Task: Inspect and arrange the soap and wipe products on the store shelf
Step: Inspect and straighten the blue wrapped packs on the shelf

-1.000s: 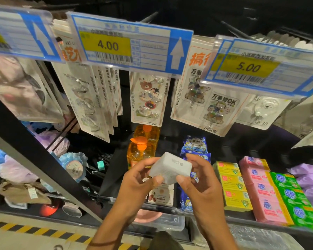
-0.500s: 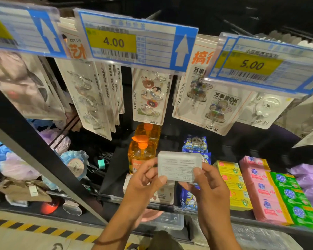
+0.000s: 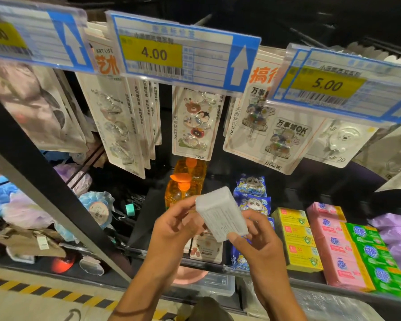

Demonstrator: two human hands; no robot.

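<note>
The left hand (image 3: 174,225) and right hand (image 3: 259,246) pinch the white soap pack (image 3: 220,215) label-up just in front of the orange pump bottle (image 3: 183,191), mid-inspection; next it likely needs setting squarely on the shelf (image 3: 227,267) before that bottle.

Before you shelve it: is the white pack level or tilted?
Tilted: the white pack slants, upper end toward the left hand, lower end at the right hand.

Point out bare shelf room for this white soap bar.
Bare shelf shows left of the orange bottles, up to the slanted post; more behind the yellow boxes. The pink boxes and green boxes beside them are packed tight.
</note>
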